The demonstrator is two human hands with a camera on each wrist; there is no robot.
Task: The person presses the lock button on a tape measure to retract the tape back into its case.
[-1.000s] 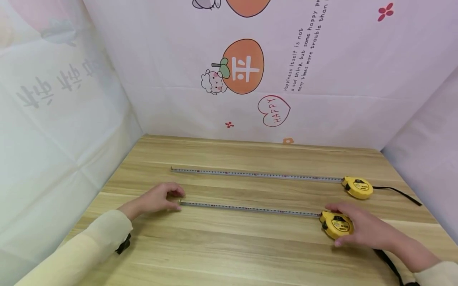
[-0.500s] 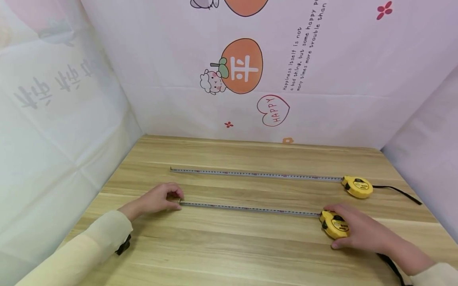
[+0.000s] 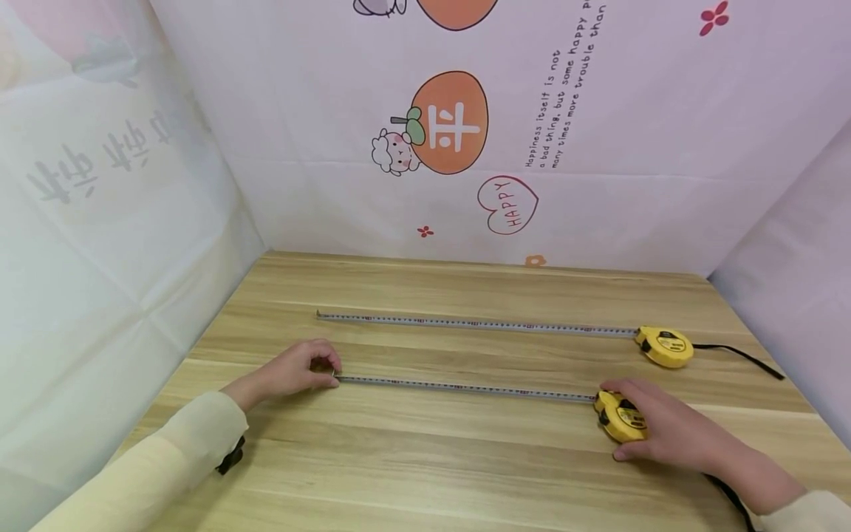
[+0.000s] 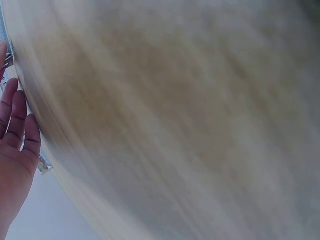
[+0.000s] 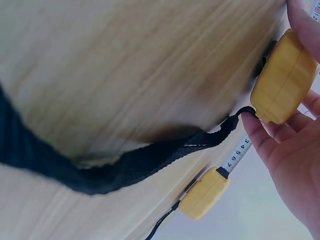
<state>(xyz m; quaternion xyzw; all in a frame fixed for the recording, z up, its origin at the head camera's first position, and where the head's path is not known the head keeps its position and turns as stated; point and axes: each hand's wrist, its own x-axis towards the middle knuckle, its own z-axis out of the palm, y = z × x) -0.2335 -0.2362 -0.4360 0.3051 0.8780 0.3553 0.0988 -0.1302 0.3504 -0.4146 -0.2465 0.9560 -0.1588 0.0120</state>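
Observation:
Two yellow tape measures lie on the wooden table, blades drawn out to the left. My left hand (image 3: 302, 369) pinches the metal end hook of the nearer blade (image 3: 459, 387) between thumb and finger; the left wrist view catches that hook (image 4: 8, 61) at its edge. Around the case of the nearer tape measure (image 3: 620, 415), my right hand (image 3: 671, 428) curls its thumb and fingers, covering its right side. In the right wrist view the yellow case (image 5: 286, 75) shows edge-on, its black strap (image 5: 140, 165) trailing away. Untouched behind it is the farther tape measure (image 3: 667, 347).
The farther blade (image 3: 475, 324) runs roughly parallel to the nearer one, its hook further left. A black strap (image 3: 738, 355) trails from its case toward the table's right edge. Printed white cloth (image 3: 332, 199) hangs along the back and sides of the table (image 3: 412, 465).
My right hand has slid slightly left, further over the nearer tape measure's case. The left hand, both blades and the farther tape measure stay practically where they were.

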